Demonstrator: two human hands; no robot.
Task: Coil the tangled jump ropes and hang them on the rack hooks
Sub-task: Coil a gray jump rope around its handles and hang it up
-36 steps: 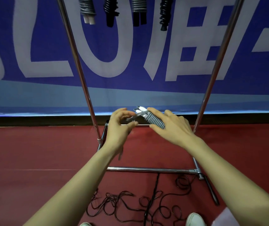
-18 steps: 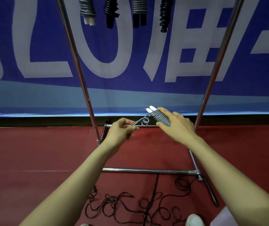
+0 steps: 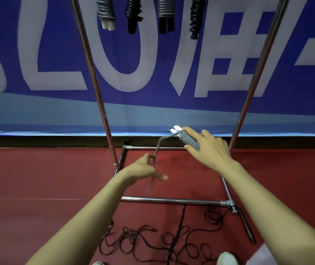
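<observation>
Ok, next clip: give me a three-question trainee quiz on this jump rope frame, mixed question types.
1. True or false: the right hand holds the coiled grey rope.
2. How many coiled ropes show hanging at the top of the rack? A) two B) four C) six
3. What is the left hand pinching, and what lies on the floor near the shoes?

Key
1. True; the bundle's white handles stick out past the fingers.
2. B
3. The loose grey tail running from the bundle; a tangled dark rope lies on the red floor.
</observation>
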